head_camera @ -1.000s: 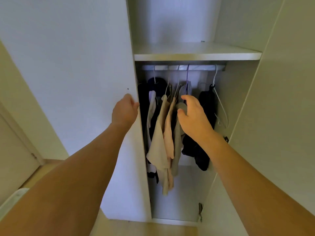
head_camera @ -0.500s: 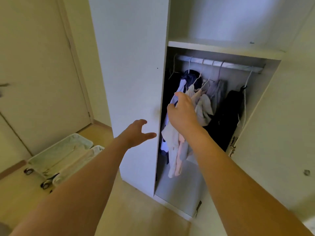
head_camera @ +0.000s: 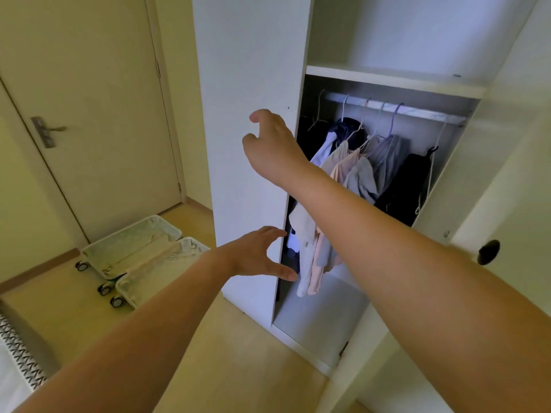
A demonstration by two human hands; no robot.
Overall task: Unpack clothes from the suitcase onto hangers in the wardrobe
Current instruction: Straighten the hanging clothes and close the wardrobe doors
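Clothes: mixed garments (head_camera: pixel 354 171) in white, peach, grey and dark fabric, hung on thin wire hangers (head_camera: pixel 384 120) from the silver rail (head_camera: pixel 396 110) inside the open white wardrobe (head_camera: pixel 387 81); long axis vertical, packed toward the rail's left half
Suitcase: pale green hard-shell wheeled suitcase (head_camera: pixel 131 251), lying open flat on the wooden floor (head_camera: pixel 208 353) by the cream door (head_camera: pixel 89 114); both halves look empty from here, lining only
Bearing: suitcase sits down-left of both hands; clothes sit right of and behind them
Right hand (head_camera: pixel 274 147): fingers loosely curled, holding nothing; in front of the white wardrobe door panel (head_camera: pixel 247 114), just left of the hanging clothes; contact with the panel can't be told
Left hand (head_camera: pixel 256 254): fingers spread, holding nothing; at the door panel's lower edge, by the garment hems
Nearer hand: left is nearer the suitcase; right nearer the rail
Judgement: unpacking looks done or close; the next move probably turns on the door edge, which runs vertically between the two hands
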